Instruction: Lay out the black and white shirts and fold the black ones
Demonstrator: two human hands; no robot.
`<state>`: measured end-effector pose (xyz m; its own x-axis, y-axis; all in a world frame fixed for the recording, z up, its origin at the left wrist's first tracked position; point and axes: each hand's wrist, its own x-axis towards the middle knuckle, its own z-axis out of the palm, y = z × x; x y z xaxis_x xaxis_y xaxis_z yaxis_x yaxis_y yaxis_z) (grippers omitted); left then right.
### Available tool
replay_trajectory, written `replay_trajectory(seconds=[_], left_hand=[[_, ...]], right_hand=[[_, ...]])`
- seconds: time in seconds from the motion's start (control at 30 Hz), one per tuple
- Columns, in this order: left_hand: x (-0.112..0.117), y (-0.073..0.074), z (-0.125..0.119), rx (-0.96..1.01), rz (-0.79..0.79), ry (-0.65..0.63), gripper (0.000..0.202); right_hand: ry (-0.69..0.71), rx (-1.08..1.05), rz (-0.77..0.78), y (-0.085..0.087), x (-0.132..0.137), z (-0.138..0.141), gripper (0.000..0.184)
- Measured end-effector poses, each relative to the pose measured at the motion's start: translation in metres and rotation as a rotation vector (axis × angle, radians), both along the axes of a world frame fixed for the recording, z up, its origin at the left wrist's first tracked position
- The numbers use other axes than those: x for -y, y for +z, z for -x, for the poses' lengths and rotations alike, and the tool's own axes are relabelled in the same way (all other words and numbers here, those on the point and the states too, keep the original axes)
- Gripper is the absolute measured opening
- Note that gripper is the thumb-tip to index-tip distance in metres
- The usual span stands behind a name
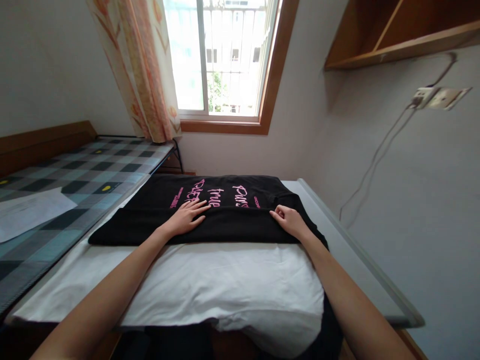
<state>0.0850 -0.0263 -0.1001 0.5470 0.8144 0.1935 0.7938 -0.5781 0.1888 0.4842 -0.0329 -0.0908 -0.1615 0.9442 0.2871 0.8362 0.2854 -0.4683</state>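
A black shirt (236,226) with pink lettering lies spread across the table, its near side folded over into a long flat strip. My left hand (186,218) rests on this strip with the fingers spread, the fingertips reaching the lettering. At the strip's right part, my right hand (290,221) has its fingers curled and pinched at the fold's edge. Beneath the shirt is a white cloth (225,285), which hangs over the table's near edge. Black fabric also drops down at the right, beside my right forearm.
The white table (347,250) has a raised grey rim along the right wall. On the left stands a bed (123,162) with a checked cover and paper sheets (33,212). A curtained window (228,60) is ahead; a shelf (405,47) and a corded socket (425,97) are at right.
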Motion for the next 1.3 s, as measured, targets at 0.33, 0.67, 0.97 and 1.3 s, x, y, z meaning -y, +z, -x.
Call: replay_trajectory(seconds=[0.33,0.67,0.97,1.3], left_hand=[[-0.0004,0.0000,0.0003,0.012,0.066,0.037,0.051],[0.0006,0.0016,0.0000,0.032,0.072,0.040,0.050],[0.0012,0.0022,-0.0009,0.042,0.071,0.042,0.050],[0.0009,0.0017,-0.0004,0.063,0.075,0.039,0.048]], right_hand=[[0.003,-0.040,0.014,-0.0001,-0.0011,-0.0026,0.035],[0.009,-0.039,0.020,-0.0017,-0.0025,-0.0037,0.035],[0.015,-0.046,0.016,-0.0011,-0.0019,-0.0036,0.035],[0.023,-0.046,0.006,-0.0016,-0.0019,-0.0041,0.035]])
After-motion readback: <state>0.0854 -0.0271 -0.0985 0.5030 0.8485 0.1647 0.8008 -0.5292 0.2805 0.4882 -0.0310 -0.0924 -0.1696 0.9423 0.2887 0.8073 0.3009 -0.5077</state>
